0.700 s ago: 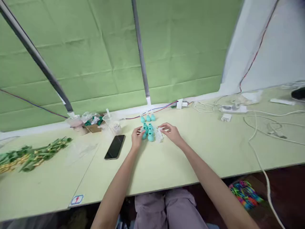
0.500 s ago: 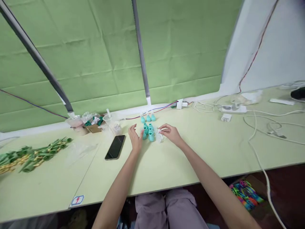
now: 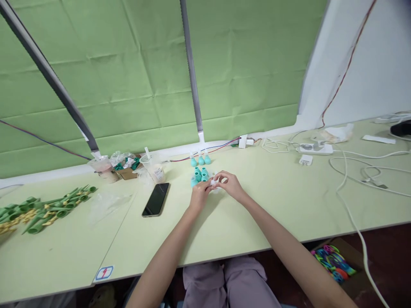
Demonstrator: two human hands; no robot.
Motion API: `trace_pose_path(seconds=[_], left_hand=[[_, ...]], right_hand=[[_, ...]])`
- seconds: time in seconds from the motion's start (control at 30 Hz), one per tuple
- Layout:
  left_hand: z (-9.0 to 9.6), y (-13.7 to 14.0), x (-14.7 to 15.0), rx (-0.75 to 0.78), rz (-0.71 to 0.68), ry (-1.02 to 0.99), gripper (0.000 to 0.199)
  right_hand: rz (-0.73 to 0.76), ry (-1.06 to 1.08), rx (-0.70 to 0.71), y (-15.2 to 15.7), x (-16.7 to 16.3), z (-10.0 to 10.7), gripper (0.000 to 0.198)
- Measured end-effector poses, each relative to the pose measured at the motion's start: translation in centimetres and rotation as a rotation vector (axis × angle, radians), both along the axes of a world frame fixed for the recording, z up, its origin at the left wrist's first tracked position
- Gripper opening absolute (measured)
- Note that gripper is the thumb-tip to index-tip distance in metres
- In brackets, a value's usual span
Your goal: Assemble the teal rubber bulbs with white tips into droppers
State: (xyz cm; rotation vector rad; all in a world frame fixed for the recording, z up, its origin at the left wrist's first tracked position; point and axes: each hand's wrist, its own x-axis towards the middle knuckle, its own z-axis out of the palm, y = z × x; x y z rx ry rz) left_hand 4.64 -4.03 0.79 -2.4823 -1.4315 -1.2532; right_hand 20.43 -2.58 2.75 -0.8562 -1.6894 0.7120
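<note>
Several small turquoise bottle-shaped pieces (image 3: 197, 174) with open tops stand in a cluster in the middle of the table. Behind them, three more turquoise pieces (image 3: 201, 160) carry pale tops. My left hand (image 3: 201, 194) is closed just in front of the cluster, partly hiding it. From the right, my right hand (image 3: 230, 185) comes in with thumb and forefinger pinched. Between the fingertips of both hands is a small white translucent piece (image 3: 213, 182); its exact shape is too small to make out. Other clear pieces lie under the right fingers, mostly covered.
Left of my hands lies a black phone (image 3: 156, 199). Further back stand a plastic cup (image 3: 153, 167), another cup (image 3: 104, 168) and a small cardboard box (image 3: 127, 172). Green and yellow plastic parts (image 3: 54, 208) cover the far left. A power strip (image 3: 314, 148) and white cables (image 3: 345, 184) lie right.
My left hand has moved right and forward from beside the turquoise pieces to meet my right hand. The right hand has shifted slightly, and a white piece is now between the fingertips.
</note>
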Motion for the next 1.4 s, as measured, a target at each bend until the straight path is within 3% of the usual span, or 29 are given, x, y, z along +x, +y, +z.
trace_pose_path(seconds=[0.2, 0.53, 0.73, 0.83, 1.07, 1.4], left_hand=[[-0.1, -0.1, -0.4, 0.010, 0.112, 0.207, 0.029], [-0.6, 0.0, -0.4, 0.011, 0.205, 0.159, 0.027], [-1.3, -0.3, 0.4, -0.032, 0.307, 0.169, 0.028], [-1.7, -0.4, 1.2, -0.006, 0.353, 0.169, 0.027], [-2.7, -1.0, 1.1, 0.020, 0.366, 0.218, 0.026], [-2.5, -1.4, 0.3, -0.157, 0.325, 0.068, 0.027]], right_hand=[[-0.047, 0.034, -0.001, -0.1, -0.7, -0.7, 0.018], [-0.079, 0.164, 0.121, -1.1, -2.1, -1.5, 0.015], [-0.098, 0.150, -0.037, -0.4, -1.7, -2.0, 0.016], [-0.070, 0.120, -0.045, -0.2, -1.1, -1.9, 0.019], [-0.082, 0.095, -0.009, -0.3, -1.0, -2.7, 0.022], [-0.156, 0.096, -0.067, -0.2, -2.6, -2.7, 0.013]])
